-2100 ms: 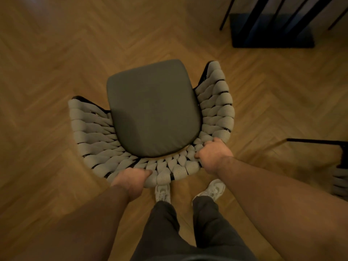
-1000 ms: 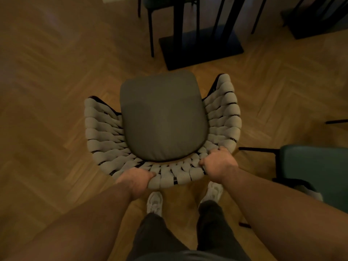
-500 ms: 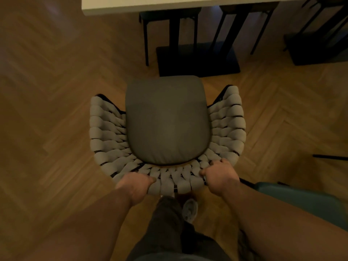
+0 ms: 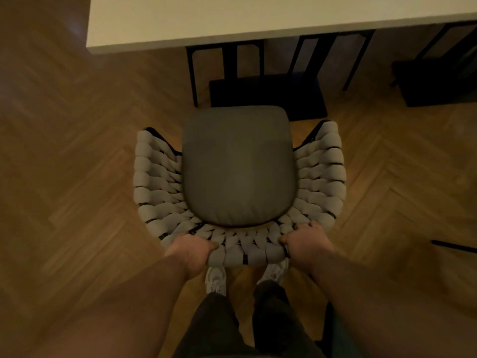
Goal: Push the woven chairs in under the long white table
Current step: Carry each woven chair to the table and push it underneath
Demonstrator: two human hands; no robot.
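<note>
A woven chair (image 4: pixel 321 174) with a grey seat cushion (image 4: pixel 237 164) stands on the wooden floor right in front of me, its front edge facing the long white table (image 4: pixel 232 19). My left hand (image 4: pixel 192 251) grips the top of the woven backrest on the left. My right hand (image 4: pixel 305 241) grips the same backrest on the right. The seat's front edge lies a little short of the table's near edge.
Under the table stand black metal legs (image 4: pixel 192 73) and a dark base plate (image 4: pixel 268 96); another dark base (image 4: pixel 436 81) sits at the right. A thin black chair leg (image 4: pixel 454 245) pokes in at the right edge. My feet in white shoes (image 4: pixel 216 280) stand behind the chair.
The chair and I have moved forward toward the table, which now fills the top of the view. Both hands keep their grip on the backrest. The green chair at the right has dropped out of view.
</note>
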